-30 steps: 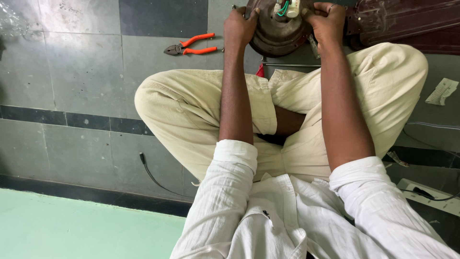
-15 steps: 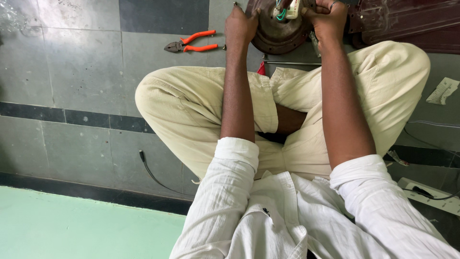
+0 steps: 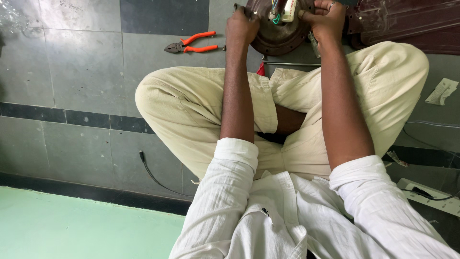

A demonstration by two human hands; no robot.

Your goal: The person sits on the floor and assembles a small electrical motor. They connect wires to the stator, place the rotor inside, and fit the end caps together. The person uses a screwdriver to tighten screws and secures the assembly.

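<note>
Up close, left hand (image 3: 242,28) clenched on the left rim of a round dark-brown metal motor housing (image 3: 278,36), at the far edge of view beyond the crossed legs. Right hand (image 3: 326,19) closed around its right rim, ring on one finger. Coloured wires (image 3: 275,14) and a small pale block (image 3: 290,10) sprouting from the housing's centre, partly cut off at the top. Probably heavy and rigid, cast metal, dusty rather than slick; best gripped by the rim on both sides, well away from the delicate wiring. Thin metal rod (image 3: 292,64) lying just near of the housing, a red-tipped bit (image 3: 261,70) beside it. Orange-handled pliers (image 3: 194,43) on the grey tiled floor (image 3: 72,62) to the left. Dark-brown flat panel (image 3: 407,21) to the right. Crumpled paper scrap (image 3: 442,91) at right. White power strip (image 3: 426,194) with cable at near right. No containers in sight.
</note>
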